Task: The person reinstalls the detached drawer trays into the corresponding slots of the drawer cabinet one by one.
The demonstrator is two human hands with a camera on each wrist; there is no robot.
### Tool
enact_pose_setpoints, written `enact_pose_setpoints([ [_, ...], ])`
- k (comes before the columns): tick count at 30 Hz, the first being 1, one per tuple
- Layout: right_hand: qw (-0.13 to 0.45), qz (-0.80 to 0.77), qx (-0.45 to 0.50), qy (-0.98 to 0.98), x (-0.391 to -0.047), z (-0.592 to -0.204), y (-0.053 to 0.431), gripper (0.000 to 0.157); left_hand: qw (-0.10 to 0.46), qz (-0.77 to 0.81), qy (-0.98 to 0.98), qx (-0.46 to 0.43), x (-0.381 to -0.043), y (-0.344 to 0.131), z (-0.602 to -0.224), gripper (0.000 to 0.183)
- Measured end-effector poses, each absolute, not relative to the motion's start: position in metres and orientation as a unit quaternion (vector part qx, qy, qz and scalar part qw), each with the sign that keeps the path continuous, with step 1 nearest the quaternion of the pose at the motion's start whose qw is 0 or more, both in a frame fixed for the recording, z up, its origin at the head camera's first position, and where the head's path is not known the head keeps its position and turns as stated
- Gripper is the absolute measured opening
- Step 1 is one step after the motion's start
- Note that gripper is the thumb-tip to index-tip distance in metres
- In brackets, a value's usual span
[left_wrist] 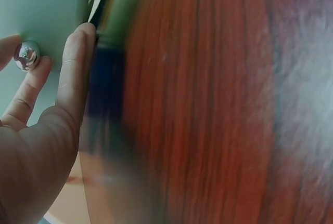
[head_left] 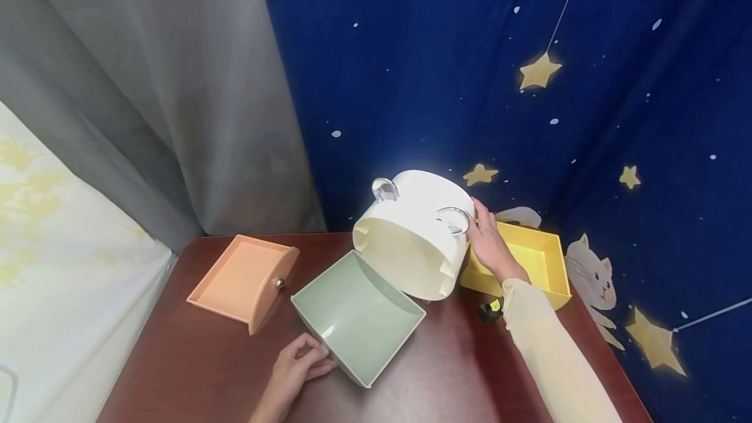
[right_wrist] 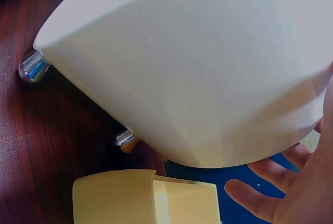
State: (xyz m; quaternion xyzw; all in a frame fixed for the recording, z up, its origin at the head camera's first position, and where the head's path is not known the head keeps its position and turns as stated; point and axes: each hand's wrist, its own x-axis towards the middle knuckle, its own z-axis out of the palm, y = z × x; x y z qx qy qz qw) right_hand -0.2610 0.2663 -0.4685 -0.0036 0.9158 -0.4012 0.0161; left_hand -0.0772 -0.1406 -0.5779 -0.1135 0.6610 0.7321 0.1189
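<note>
A pale green drawer (head_left: 358, 318) lies angled in front of a white drawer housing (head_left: 425, 198), its far edge close to the housing's opening. At the drawer's near left side is my left hand (head_left: 296, 367); its fingers pinch the round silver knob (left_wrist: 27, 55). The white housing has two silver ear-like rings on top and stubby silver feet (right_wrist: 35, 68). My right hand (head_left: 493, 247) holds the housing by its right rear side, with fingers spread along the edge. Whether the drawer touches the housing's inside is hard to tell.
An orange drawer (head_left: 237, 279) with a silver knob rests at the left of the brown table (head_left: 176, 371). On the right, a yellow drawer (head_left: 531, 256) sits behind the right forearm, near a small black-and-yellow object (head_left: 490, 310). Curtains hang at the back.
</note>
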Motion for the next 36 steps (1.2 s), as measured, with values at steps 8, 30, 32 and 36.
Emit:
enact_pose_setpoints([
  [8, 0.017, -0.410, -0.002, 0.912, -0.262, -0.469, 0.265, 0.076, 0.131, 0.732, 0.661, -0.099, -0.077, -0.132, -0.580, 0.017],
  [30, 0.014, -0.413, -0.006, 0.911, -0.261, -0.469, 0.266, 0.076, 0.128, 0.730, 0.657, -0.136, -0.084, -0.109, -0.585, 0.028],
  [32, 0.014, -0.413, -0.006, 0.911, -0.261, -0.469, 0.267, 0.076, 0.128, 0.728, 0.659, -0.139, -0.085, -0.107, -0.584, 0.027],
  [36, 0.012, -0.413, -0.005, 0.910, -0.261, -0.470, 0.267, 0.076, 0.126, 0.730, 0.657, -0.138, -0.085, -0.104, -0.582, 0.027],
])
